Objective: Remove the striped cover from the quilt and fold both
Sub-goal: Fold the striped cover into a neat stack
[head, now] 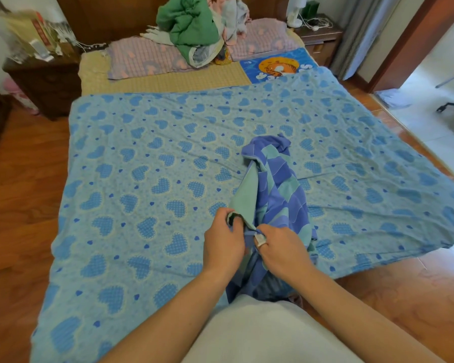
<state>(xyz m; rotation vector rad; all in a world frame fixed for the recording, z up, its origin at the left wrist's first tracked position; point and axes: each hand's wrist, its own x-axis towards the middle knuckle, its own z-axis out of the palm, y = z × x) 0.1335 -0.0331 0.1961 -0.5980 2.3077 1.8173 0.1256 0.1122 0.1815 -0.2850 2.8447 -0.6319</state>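
Striped cover (275,184) bunched beyond both hands' grip on its edge.

Bed (165,83): blue heart-print quilt (147,163) spread flat over most of it; striped cover (275,184) bunched on the quilt; 2 pink pillows (144,58) and green clothes pile (189,24) at headboard end.

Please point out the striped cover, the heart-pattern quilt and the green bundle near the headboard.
striped cover (278,184): head view, on its bunched blue-and-teal middle.
heart-pattern quilt (147,163): head view, on its flat left half.
green bundle (188,24): head view, on its upper folds.
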